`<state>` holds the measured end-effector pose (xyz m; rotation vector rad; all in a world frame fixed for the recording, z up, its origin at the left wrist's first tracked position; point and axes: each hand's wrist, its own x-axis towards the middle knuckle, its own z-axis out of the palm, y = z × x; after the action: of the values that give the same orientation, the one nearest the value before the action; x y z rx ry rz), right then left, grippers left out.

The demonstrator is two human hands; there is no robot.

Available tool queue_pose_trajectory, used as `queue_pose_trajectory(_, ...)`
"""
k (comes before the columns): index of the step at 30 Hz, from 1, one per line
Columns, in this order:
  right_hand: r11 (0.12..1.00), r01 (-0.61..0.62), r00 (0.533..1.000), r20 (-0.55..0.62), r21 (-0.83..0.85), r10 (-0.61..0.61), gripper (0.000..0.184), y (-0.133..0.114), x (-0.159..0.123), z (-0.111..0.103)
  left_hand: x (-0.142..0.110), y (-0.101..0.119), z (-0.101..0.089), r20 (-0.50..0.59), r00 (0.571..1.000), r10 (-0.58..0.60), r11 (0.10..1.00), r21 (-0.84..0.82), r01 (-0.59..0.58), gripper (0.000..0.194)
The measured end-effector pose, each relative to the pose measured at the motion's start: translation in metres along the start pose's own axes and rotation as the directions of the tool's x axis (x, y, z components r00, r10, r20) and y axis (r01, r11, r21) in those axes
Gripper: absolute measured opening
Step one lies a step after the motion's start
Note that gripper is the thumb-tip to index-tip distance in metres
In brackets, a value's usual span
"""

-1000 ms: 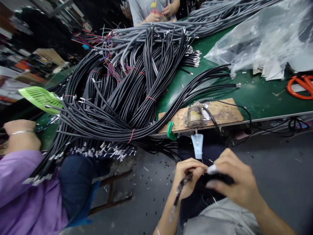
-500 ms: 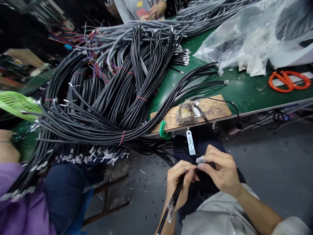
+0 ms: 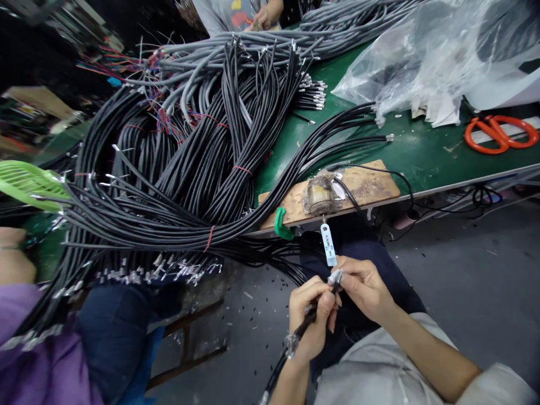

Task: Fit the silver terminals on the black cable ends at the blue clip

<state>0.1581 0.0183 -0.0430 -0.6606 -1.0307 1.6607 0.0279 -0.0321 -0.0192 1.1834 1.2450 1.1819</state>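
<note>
My left hand (image 3: pixel 310 312) is closed around a bunch of black cables (image 3: pixel 304 323) that runs down over my wrist, with clear wrap on it. At the top of this bunch, my right hand (image 3: pixel 366 286) pinches a cable end; a silvery-grey piece shows at the fingertips, and I cannot tell whether it is the cable's foil or a finger cover. Just above my fingers hangs a light-blue slotted piece (image 3: pixel 328 245). It sits on the shaft of a small, tape-wrapped motor (image 3: pixel 319 195) mounted on a wooden board (image 3: pixel 371 188).
Black cable bundles (image 3: pixel 181 208) and grey cables (image 3: pixel 337 34) cover the green table (image 3: pixel 430 163). A green clamp (image 3: pixel 282 224) grips the board. Orange scissors (image 3: pixel 500 135) and a plastic bag (image 3: pixel 422 62) lie right. A purple-sleeved person (image 3: pixel 46 349) sits left; another person's hand (image 3: pixel 265 17) shows at the far side.
My right hand has shifted slightly left and closer to the blue piece. The cable end between my hands has risen to just below it.
</note>
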Motion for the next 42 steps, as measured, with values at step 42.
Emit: queue_pose_trajectory(42, 0.966, 0.184, 0.976, -0.084, -0.180, -0.202, 0.009, -0.013, -0.003, 0.005, 0.007, 0.001, 0.001, 0.028, 0.996, -0.082, 0.986, -0.146, 0.085, 0.023)
